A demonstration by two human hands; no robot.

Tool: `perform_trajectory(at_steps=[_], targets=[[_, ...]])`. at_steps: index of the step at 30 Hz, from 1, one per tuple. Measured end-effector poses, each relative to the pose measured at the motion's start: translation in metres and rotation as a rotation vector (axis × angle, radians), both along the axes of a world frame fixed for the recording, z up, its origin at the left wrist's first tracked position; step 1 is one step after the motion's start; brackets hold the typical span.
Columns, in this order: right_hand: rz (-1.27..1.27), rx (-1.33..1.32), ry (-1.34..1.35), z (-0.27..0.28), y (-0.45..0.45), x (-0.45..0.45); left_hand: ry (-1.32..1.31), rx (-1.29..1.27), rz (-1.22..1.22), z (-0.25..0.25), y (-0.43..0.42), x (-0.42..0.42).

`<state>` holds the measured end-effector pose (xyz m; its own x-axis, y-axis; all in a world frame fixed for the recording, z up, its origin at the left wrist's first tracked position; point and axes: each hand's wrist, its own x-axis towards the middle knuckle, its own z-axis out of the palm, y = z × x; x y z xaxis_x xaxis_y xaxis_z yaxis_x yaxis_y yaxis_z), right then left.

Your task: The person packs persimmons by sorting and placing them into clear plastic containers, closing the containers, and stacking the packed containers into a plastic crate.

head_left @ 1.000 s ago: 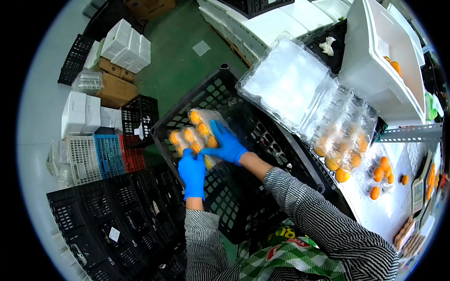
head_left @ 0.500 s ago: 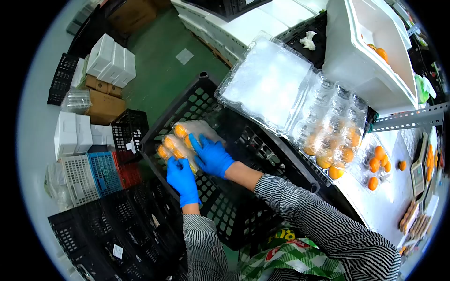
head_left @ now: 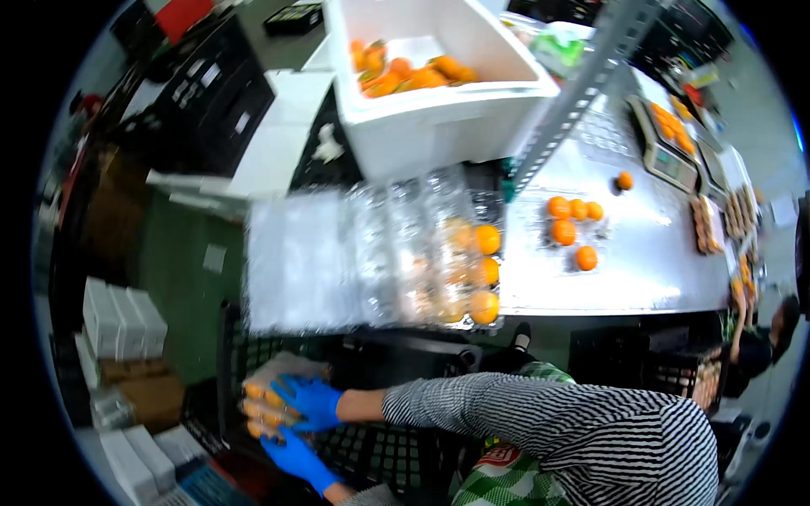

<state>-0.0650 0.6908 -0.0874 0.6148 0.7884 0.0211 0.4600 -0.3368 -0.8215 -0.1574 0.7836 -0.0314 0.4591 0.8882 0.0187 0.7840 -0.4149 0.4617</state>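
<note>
Clear plastic packs of oranges [head_left: 257, 406] lie at the left end of a black plastic crate [head_left: 396, 451]. My right hand [head_left: 312, 402], in a blue glove, rests over the packs' right side with its fingers spread. My left hand [head_left: 295, 455], also gloved in blue, is at the packs' near edge, its fingertips curled against them and partly blurred. Just beyond the crate lies a stack of clear clamshell trays [head_left: 380, 253], with several oranges [head_left: 484, 307] under the plastic at its right end.
A white foam box [head_left: 439, 126] of oranges with leaves stands behind the trays. On the metal table [head_left: 624, 287] are loose oranges [head_left: 564, 232] and a scale [head_left: 662, 160]. A perforated metal post [head_left: 561, 110] rises beside the box. Another person [head_left: 759, 337] is at the far right.
My head view has swung to the right, so the table and foam box show more fully. Both hands stay at the packs in the crate; my right hand's fingers lie further over them.
</note>
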Motion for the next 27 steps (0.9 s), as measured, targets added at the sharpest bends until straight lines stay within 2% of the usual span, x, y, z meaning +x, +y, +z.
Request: perform_trajectory(at_steps=[2,4,6,8,10,11,12,14,15,16,17,18,20,22,24,26,27], targets=[[0.013,-0.012,0.015,0.008,-0.01,0.002,-0.227,0.075,0.009,0.005,-0.014,-0.005],[0.009,-0.061,0.027,0.027,-0.02,0.004,-0.356,0.138,-0.074,0.06,-0.065,0.004],[-0.03,-0.035,0.096,0.045,-0.042,0.008,-0.531,0.21,-0.139,0.058,-0.085,0.004],[-0.041,0.063,0.08,0.061,-0.061,0.003,-0.529,0.271,-0.181,0.059,-0.104,0.002],[-0.049,0.123,0.003,0.071,-0.083,-0.008,-0.602,0.236,-0.221,0.083,-0.147,0.014],[-0.231,0.291,-0.155,0.077,-0.102,-0.019,-0.575,0.261,-0.272,0.078,-0.154,0.013],[-0.143,0.3,-0.086,0.09,-0.126,-0.019,-0.547,0.289,-0.323,0.073,-0.159,0.012],[0.041,0.329,0.053,0.116,-0.182,-0.011,-0.61,0.183,-0.367,0.102,-0.214,0.029],[-0.083,0.441,0.065,0.117,-0.205,-0.017,-0.731,0.1,-0.361,0.089,-0.228,0.036],[-0.123,0.447,0.061,0.118,-0.234,-0.02,-0.848,0.013,-0.352,0.078,-0.245,0.042],[-0.162,0.455,0.058,0.12,-0.266,-0.02,-0.61,-0.034,-0.494,0.122,-0.282,0.039],[-0.201,0.464,0.056,0.12,-0.298,-0.023,-0.559,-0.169,-0.535,0.131,-0.306,0.041],[-0.32,0.431,-0.002,0.103,-0.364,-0.035,-0.689,-0.324,-0.624,0.087,-0.33,0.045],[-0.479,0.414,0.009,0.088,-0.425,-0.046,-0.564,-0.343,-0.88,0.086,-0.37,0.049],[-0.606,0.285,0.016,0.078,-0.49,-0.059,-0.542,-0.374,-1.049,0.088,-0.429,0.048],[-0.724,0.11,0.138,0.078,-0.554,-0.069,-0.422,-0.501,-1.191,0.089,-0.484,0.044],[-0.81,0.078,0.112,0.077,-0.583,-0.075,-0.385,-0.424,-1.347,0.085,-0.506,0.043]])
